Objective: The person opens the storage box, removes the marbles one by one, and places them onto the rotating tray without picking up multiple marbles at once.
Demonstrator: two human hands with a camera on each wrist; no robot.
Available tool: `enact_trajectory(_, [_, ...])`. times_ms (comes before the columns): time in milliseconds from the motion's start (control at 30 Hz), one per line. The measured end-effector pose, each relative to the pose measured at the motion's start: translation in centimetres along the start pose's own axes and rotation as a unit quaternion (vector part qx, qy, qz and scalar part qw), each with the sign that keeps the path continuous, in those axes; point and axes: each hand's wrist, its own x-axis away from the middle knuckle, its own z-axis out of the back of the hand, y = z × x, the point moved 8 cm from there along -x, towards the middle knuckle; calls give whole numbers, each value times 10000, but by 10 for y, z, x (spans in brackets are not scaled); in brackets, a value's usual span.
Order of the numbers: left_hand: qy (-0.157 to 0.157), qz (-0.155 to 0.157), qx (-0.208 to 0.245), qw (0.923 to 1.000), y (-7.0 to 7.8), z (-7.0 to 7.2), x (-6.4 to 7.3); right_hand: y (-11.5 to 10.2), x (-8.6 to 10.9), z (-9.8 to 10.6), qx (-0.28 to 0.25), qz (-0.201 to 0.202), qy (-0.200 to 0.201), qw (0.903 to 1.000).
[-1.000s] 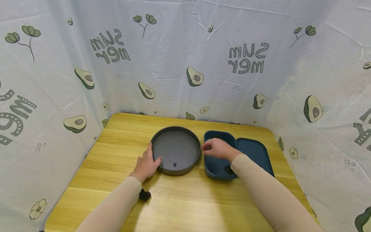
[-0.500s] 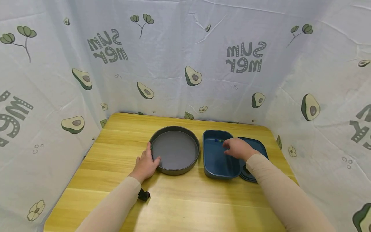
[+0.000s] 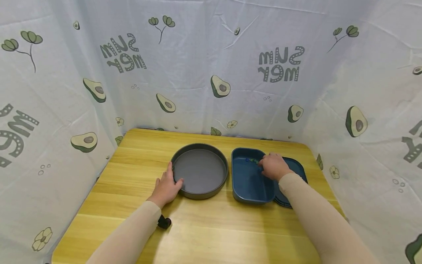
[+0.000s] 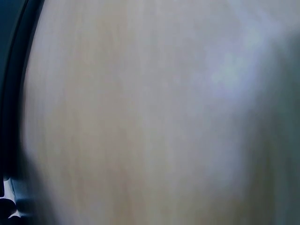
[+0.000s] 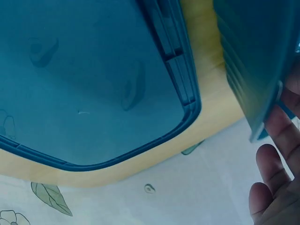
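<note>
My left hand (image 3: 166, 189) is at the left side of a round grey cake pan (image 3: 199, 172). Its fingers lie along the outer wall and the thumb hooks over the rim. The right hand (image 3: 273, 165) reaches over the right wall of a blue rectangular container (image 3: 252, 187), its fingers bent loosely and pointing inside. Several small glass marbles (image 3: 251, 160) lie in a row near the container's back wall, close to those fingertips. In the right wrist view, two fingers (image 5: 267, 164) stay outside the container wall (image 5: 255, 93), while the other fingertips are hidden behind it.
A blue lid (image 3: 293, 167) lies flat right of the container, partly beneath the right forearm. The wooden table (image 3: 211, 234) is enclosed by a printed white curtain (image 3: 197, 73). A black device (image 3: 163, 222) shows at the left wrist. The left wrist view is mostly blurred.
My right hand has moved from beside the cake pan, right to the container's far-right corner. The marble seen earlier near the pan's front no longer shows there. The left hand has stayed put.
</note>
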Motion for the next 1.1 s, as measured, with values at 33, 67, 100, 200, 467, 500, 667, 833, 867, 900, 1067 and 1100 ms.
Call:
enact_trajectory(33, [3, -10, 6, 10000, 0, 0, 0, 1, -1, -1, 22, 9, -24, 10000])
enact_trajectory(67, [4, -26, 12, 10000, 0, 0, -1, 2, -2, -3, 42, 11, -55, 10000])
enact_trajectory(100, [7, -42, 31, 10000, 1, -1, -1, 3, -4, -5, 53, -6, -93, 9999])
enact_trajectory(200, [11, -69, 64, 10000, 1, -1, -1, 4, -7, -9, 131, 0, -135, 9998])
enact_trajectory(467, [37, -34, 21, 10000, 0, 0, -2, -1, -15, -7, 240, 381, 106, 9989])
enact_trajectory(500, [35, -26, 22, 10000, 0, 0, -2, -3, -16, -7, 305, 449, 111, 9985])
enact_trajectory(667, [65, -8, 1, 10000, -1, 0, -2, -9, -21, -13, 700, 558, -7, 9960])
enact_trajectory(833, [71, -1, -5, 10000, -2, -1, -3, -10, -24, -23, 821, 509, -229, 9951])
enact_trajectory(867, [60, 15, 8, 10000, -2, -2, -3, -10, -25, -25, 831, 500, -261, 9949])
enact_trajectory(900, [57, 11, 8, 10000, -2, -2, -3, -10, -25, -26, 830, 492, -280, 9949])
enact_trajectory(1067, [57, 16, 3, 10000, 0, -2, -3, -9, -28, -31, 803, 417, -293, 9955])
enact_trajectory(1100, [66, 11, -4, 10000, 0, -2, -3, -9, -28, -32, 793, 413, -285, 9956])
